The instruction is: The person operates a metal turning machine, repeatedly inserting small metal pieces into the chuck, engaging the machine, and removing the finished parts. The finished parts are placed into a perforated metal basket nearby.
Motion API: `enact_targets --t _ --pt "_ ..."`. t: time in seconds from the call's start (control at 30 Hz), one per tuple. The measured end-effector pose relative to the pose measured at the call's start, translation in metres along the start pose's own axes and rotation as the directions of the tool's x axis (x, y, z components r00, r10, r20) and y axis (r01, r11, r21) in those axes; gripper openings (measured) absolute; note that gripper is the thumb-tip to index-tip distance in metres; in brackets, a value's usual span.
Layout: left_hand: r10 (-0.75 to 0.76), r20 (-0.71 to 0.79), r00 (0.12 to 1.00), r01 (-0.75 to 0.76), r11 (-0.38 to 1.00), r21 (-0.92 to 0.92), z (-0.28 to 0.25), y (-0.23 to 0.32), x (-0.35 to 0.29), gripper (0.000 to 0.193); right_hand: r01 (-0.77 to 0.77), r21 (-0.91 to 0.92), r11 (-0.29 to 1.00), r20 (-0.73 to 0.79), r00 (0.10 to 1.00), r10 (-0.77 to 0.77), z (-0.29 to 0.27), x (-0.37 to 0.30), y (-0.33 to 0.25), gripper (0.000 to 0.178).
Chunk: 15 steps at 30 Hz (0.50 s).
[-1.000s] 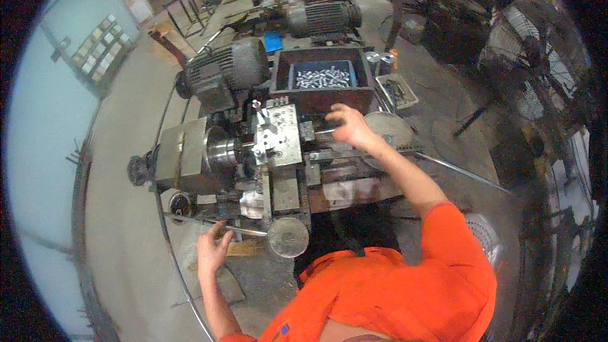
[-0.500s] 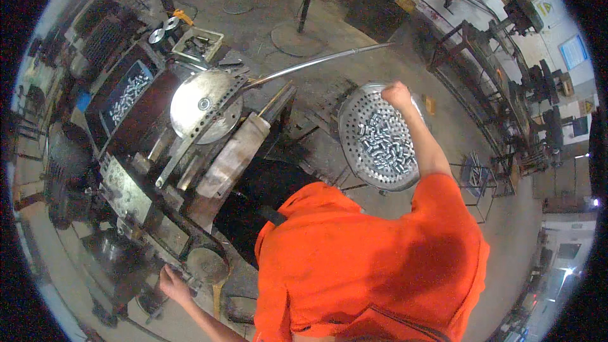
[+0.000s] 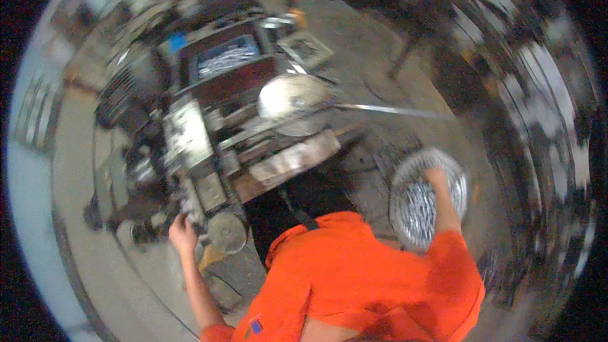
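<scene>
Motion smears the whole view. My right hand [image 3: 436,177] is over the upper part of a round perforated metal bowl [image 3: 404,174]. Its fingers look curled closed, and whatever they may hold is hidden. Many short, shiny metal cylinders [image 3: 418,208] lie in the bowl below and left of the hand. On the other side, my left hand [image 3: 183,234] is raised beside the machine's near left end, just left of a round metal plate [image 3: 227,232]. The left fingers are drawn together at the machine's fittings; what is between them cannot be made out.
The machine carries a large shiny disc [image 3: 293,100], with a long metal rod [image 3: 396,111] reaching right from it. Behind sits a dark red box [image 3: 244,78] holding more metal pieces [image 3: 227,57]. A pale bin [image 3: 306,49] stands at its right. Blurred shelving lines the right side.
My view has swung left, so the machine and bowl appear turned and shifted rightward. The left hand is now higher in view beside the machine's end. The right hand stays over the bowl.
</scene>
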<state>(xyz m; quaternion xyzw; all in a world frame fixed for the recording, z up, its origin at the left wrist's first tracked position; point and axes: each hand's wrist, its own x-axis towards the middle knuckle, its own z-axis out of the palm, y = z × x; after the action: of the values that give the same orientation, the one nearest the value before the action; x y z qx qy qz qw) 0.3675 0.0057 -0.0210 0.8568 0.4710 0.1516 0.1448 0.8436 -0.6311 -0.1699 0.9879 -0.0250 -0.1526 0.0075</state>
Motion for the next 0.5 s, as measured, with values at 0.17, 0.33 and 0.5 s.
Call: enact_targets --t 0.17,0.33,0.5 --pt "0.038 0.061 0.997 -0.033 0.996 -0.086 -0.019 0.009 -0.001 0.021 0.253 0.205 0.945 -0.185 0.959 -0.217 -0.024 0.017 -0.006 0.030" --pt "-0.060 -0.027 0.998 0.027 0.751 -0.660 -0.071 0.075 -0.009 0.020 0.541 0.745 0.390 -0.165 0.716 -0.678 -0.142 -0.101 -0.187 0.025" --pt "0.236 0.246 0.940 0.102 0.495 -0.863 -0.061 0.139 -0.009 0.032 0.582 0.797 -0.159 -0.272 0.111 -0.956 -0.151 -0.218 -0.359 0.036"
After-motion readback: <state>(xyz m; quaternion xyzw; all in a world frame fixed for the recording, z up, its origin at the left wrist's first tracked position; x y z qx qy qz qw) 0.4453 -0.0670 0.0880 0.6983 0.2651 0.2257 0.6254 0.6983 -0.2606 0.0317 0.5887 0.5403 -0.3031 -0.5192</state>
